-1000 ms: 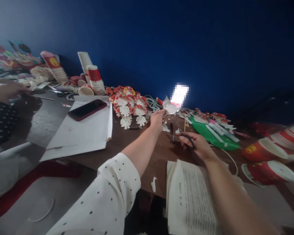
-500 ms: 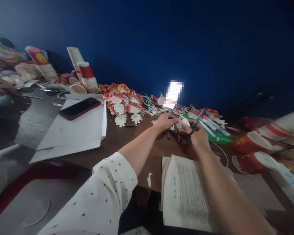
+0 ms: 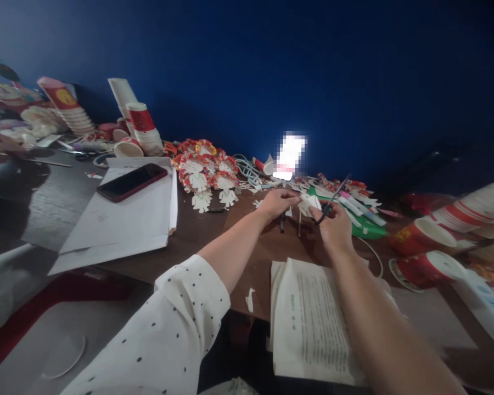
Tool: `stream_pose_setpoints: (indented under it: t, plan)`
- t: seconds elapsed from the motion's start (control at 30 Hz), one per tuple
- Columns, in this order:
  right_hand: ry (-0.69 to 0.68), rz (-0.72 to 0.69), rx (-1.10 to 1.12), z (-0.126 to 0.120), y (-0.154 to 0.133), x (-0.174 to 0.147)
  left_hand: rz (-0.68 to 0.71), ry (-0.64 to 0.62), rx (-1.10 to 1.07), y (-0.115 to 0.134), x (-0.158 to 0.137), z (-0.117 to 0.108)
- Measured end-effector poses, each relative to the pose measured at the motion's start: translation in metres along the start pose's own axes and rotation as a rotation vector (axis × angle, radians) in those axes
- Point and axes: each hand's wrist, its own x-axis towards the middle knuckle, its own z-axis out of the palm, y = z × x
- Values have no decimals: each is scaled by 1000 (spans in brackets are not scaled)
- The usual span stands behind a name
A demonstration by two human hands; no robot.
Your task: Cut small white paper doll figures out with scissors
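My left hand (image 3: 278, 203) pinches the edge of a small white paper piece (image 3: 309, 204) above the brown table. Across from it, my right hand (image 3: 335, 222) has a pair of dark scissors (image 3: 333, 198) in its fingers, slanting up and to the right. The right thumb also touches the paper. To the left of my hands lie several paper dolls (image 3: 197, 181) with red frilled heads and white bodies. Below my wrists rests an open book (image 3: 316, 323) with printed pages.
A phone (image 3: 132, 182) lies on white sheets (image 3: 123, 225) at left. Stacked paper cups (image 3: 146, 129) stand behind. Markers (image 3: 360, 208) lie on a green item (image 3: 368, 231). More cups (image 3: 430, 269) are at right. Another person's hand (image 3: 2, 145) shows at far left.
The paper piece has turned slightly between my hands, and the scissors tilt a little further up and right. The rest of the view shifts only slightly.
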Motion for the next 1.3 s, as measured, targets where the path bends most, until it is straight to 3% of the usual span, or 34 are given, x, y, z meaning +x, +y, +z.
stream_pose_setpoints:
  t: [0.43,0.63,0.83,1.07,1.3]
  plan:
    - [-45,-18,21,4,1,0,-60,30,-102,-4,2,2]
    - [-15,-120,-10,7,10,1,-118,41,-178,-2,1,5]
    - [36,-216,-76,9,9,-3,-160,126,-110,2,-1,10]
    - [89,-268,-158,12,4,-7,-168,224,5,3,-2,16]
    - [94,-209,-195,4,4,-4,-89,164,-108,0,1,5]
